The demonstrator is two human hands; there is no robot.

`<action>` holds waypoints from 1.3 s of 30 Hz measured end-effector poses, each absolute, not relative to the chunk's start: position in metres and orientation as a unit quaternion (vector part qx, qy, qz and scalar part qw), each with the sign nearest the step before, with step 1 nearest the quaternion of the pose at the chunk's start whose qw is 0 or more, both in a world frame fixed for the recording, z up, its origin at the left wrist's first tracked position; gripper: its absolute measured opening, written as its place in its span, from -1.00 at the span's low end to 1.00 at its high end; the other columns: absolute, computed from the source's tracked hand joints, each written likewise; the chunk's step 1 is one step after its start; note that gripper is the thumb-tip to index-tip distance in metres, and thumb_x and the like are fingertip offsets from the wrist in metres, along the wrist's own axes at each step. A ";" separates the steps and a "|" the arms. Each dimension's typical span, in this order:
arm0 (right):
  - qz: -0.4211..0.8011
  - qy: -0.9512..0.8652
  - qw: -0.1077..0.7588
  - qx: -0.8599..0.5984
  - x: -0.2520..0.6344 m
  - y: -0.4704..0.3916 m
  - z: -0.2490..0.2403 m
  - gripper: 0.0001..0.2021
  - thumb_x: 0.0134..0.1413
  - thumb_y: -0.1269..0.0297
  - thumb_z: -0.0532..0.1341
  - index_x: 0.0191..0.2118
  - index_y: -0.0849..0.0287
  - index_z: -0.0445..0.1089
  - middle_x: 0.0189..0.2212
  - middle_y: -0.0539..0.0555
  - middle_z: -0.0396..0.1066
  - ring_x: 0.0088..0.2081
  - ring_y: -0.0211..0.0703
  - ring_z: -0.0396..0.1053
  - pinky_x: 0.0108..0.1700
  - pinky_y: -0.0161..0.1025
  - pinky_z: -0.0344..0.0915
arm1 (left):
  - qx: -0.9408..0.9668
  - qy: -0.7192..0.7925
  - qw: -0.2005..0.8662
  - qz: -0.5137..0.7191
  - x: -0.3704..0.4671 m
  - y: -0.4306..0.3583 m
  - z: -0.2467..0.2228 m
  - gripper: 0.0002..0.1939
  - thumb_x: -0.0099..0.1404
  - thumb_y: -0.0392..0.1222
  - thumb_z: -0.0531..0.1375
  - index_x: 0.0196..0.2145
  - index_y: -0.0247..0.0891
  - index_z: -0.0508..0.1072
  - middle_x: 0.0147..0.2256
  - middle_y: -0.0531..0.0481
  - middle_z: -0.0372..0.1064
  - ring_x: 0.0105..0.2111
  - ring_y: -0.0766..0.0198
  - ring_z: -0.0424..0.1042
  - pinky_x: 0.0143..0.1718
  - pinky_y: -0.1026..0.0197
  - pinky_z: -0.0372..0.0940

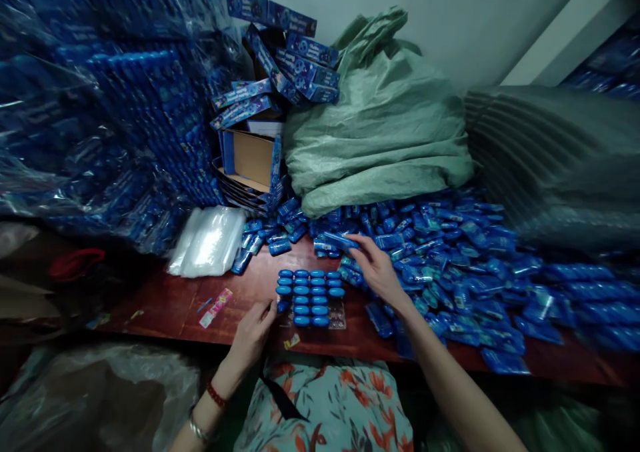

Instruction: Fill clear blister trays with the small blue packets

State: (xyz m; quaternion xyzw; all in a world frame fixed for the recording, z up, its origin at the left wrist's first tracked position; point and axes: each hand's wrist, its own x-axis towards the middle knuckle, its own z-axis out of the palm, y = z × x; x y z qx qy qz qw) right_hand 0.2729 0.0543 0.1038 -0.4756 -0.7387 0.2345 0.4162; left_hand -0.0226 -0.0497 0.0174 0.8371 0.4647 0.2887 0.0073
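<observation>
Blue, rounded capsule-shaped pieces (301, 291) sit in columns on a clear plastic tray (338, 321) at the middle of the table's front. My left hand (254, 332) rests at the tray's lower left corner, fingers curled together beside a darker blue piece (283, 306); what they grip is hidden. Over the far right of the tray, my right hand (375, 265) pinches a small blue packet (342, 240) between thumb and fingers. Right beside that hand spreads a big loose heap of similar blue packets (445, 259).
Clear plastic bags (213, 239) lie left of the heap. Blue printed display boxes (250, 155) are piled behind, next to a large green sack (380, 125). Wrapped blue stock (140, 105) towers at left. A pink strip (216, 308) lies on the reddish table (165, 305).
</observation>
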 end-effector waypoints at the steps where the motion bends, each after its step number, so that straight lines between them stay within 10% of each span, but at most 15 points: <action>1: 0.253 -0.716 0.428 -0.490 0.285 0.037 0.105 -0.71 0.25 0.24 0.00 0.04 0.09 0.25 -0.09 0.06 0.38 -0.10 -0.15 0.36 -0.07 -0.21 0.29 | 0.848 0.452 0.003 0.276 -0.024 -0.048 0.021 -0.62 0.35 -0.39 -0.10 0.10 -0.26 0.16 -0.19 -0.16 0.35 -0.22 0.25 0.38 -0.27 0.24 0.36; 12: 0.129 -0.817 0.292 -0.480 0.289 -0.048 0.038 -0.64 0.25 0.41 -0.05 0.13 0.11 0.18 -0.09 0.16 0.35 -0.07 -0.14 0.36 -0.07 -0.19 0.36 | 0.909 0.412 0.025 0.063 -0.011 -0.023 0.037 -0.63 0.21 -0.49 -0.02 -0.03 -0.32 0.24 -0.21 -0.19 0.32 -0.23 0.14 0.34 -0.19 0.07 0.34; 22: -0.026 -0.938 0.028 -0.343 0.252 -0.018 0.069 -0.74 0.06 0.58 0.06 -0.12 0.27 0.33 -0.36 0.14 0.35 -0.35 -0.10 0.33 -0.33 -0.18 0.29 | 0.872 0.428 0.042 0.232 -0.014 -0.041 0.019 -0.53 0.36 -0.35 -0.09 0.20 -0.21 0.04 -0.04 -0.26 0.26 -0.07 0.15 0.35 -0.15 0.13 0.37; 30: 0.023 -0.898 0.217 -0.382 0.274 -0.020 0.041 -0.60 0.20 0.50 -0.03 0.14 0.17 0.19 -0.05 0.19 0.37 -0.08 -0.15 0.37 -0.12 -0.22 0.36 | 0.774 0.553 0.049 0.304 -0.039 -0.002 0.015 -0.69 0.37 -0.24 -0.06 0.03 -0.24 0.28 -0.12 -0.17 0.33 -0.13 0.19 0.37 -0.12 0.14 0.34; 34: 0.079 -0.802 0.356 -0.474 0.281 -0.009 0.040 -0.66 0.25 0.42 -0.05 0.08 0.10 0.26 -0.08 0.11 0.38 -0.06 -0.19 0.36 -0.03 -0.22 0.33 | 0.725 0.669 -0.057 0.155 -0.055 0.037 0.017 -0.63 0.34 -0.19 -0.02 0.03 -0.40 0.29 -0.08 -0.33 0.29 -0.09 -0.04 0.30 -0.12 -0.07 0.27; 39: 0.025 -0.811 0.148 -0.565 0.285 0.032 0.056 -0.80 0.19 0.35 0.06 -0.24 0.15 0.44 -0.32 0.13 0.45 -0.19 -0.04 0.35 -0.19 -0.13 0.30 | 0.711 0.691 -0.121 0.052 -0.059 0.049 0.017 -0.58 0.30 -0.42 -0.15 0.06 -0.50 0.26 -0.15 -0.39 0.32 -0.15 -0.03 0.30 -0.17 -0.05 0.24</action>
